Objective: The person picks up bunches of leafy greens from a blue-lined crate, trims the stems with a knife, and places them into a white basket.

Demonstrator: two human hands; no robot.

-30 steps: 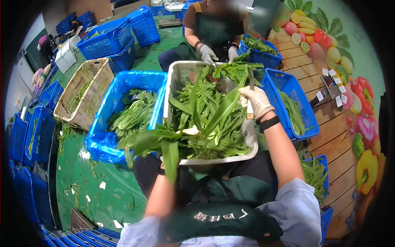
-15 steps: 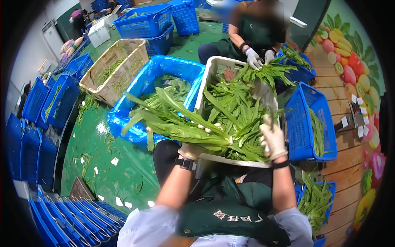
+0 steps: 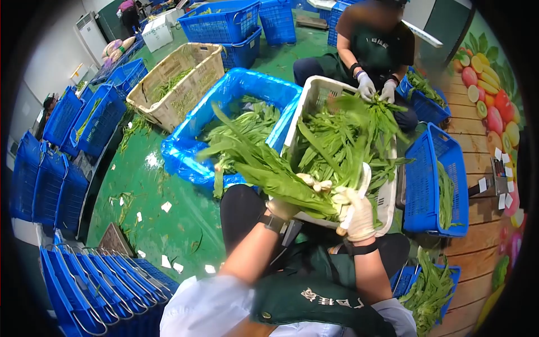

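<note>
My left hand (image 3: 283, 208), in a pale glove, is closed around a bunch of long green leafy vegetables (image 3: 269, 177); its fingers show over the stems. The leaves fan out to the left and the pale cut ends point right. My gloved right hand (image 3: 360, 218) grips a knife (image 3: 343, 226) close beside those stem ends. The knife's handle end shows below the fist, while its blade is blurred against the greens. Under both hands stands a white crate (image 3: 387, 205) heaped with loose leafy greens (image 3: 328, 143).
A blue-lined crate (image 3: 182, 149) with greens stands to the left, a beige crate (image 3: 151, 109) beyond it. At right is a blue crate (image 3: 418, 194). Across from me a co-worker's gloved hands (image 3: 377, 89) hold greens. Folded blue crates (image 3: 95, 286) lie lower left.
My right hand has come down and left with the knife, closer to the stem ends. The bunch in my left hand has tilted, stems lower. The whole view has shifted slightly.
</note>
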